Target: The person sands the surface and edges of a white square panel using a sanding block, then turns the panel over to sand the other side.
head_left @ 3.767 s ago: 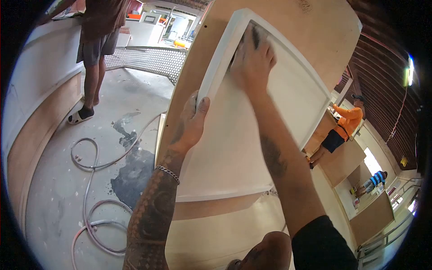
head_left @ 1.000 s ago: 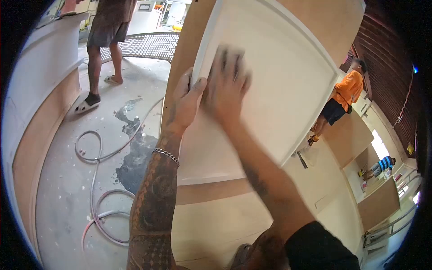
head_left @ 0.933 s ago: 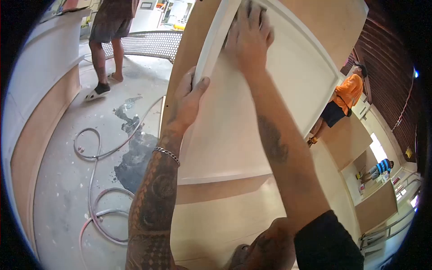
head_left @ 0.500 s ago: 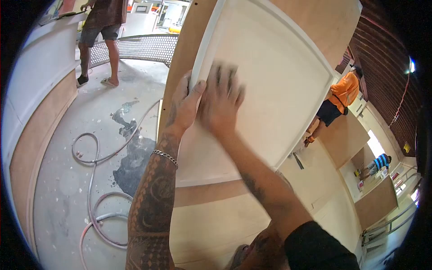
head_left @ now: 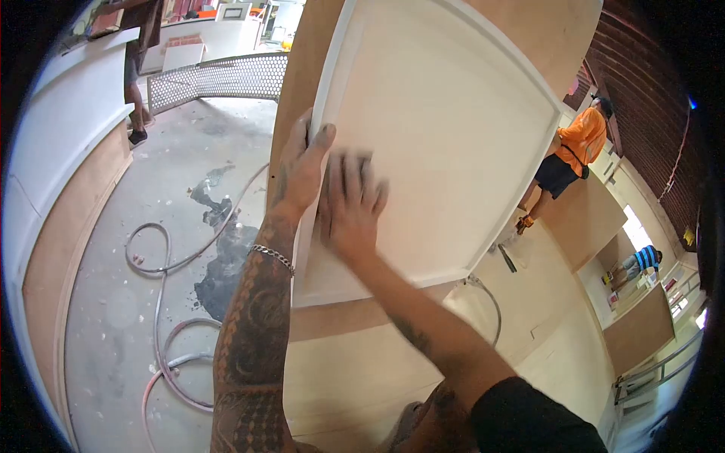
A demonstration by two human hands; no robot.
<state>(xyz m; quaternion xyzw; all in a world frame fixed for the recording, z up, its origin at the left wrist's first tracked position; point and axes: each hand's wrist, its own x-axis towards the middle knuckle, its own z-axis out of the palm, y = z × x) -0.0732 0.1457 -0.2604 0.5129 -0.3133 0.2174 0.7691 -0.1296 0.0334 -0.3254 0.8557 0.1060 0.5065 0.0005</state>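
A pale cream panel (head_left: 445, 143) with a raised white rim stands tilted in front of me. My left hand (head_left: 306, 170) grips the panel's left rim, thumb on the front side and fingers round the edge. Just right of it, my right hand (head_left: 351, 204) lies on the panel's face near that rim, fingers spread and blurred by motion. Nothing shows between its palm and the surface, though the underside is hidden. Brown wood (head_left: 332, 321) shows below and behind the panel.
A hose (head_left: 160, 302) coils on the stained grey floor (head_left: 113, 302). At left stands a white and wooden curved structure (head_left: 75, 143). Behind are a perforated metal strip (head_left: 238, 78) and a person's leg (head_left: 134, 94). Two people, in orange (head_left: 584, 140) and striped blue (head_left: 646, 259), are at right.
My right hand has slid down and slightly left along the panel. My left hand keeps its hold on the rim. The person at upper left has moved left, partly behind the white structure.
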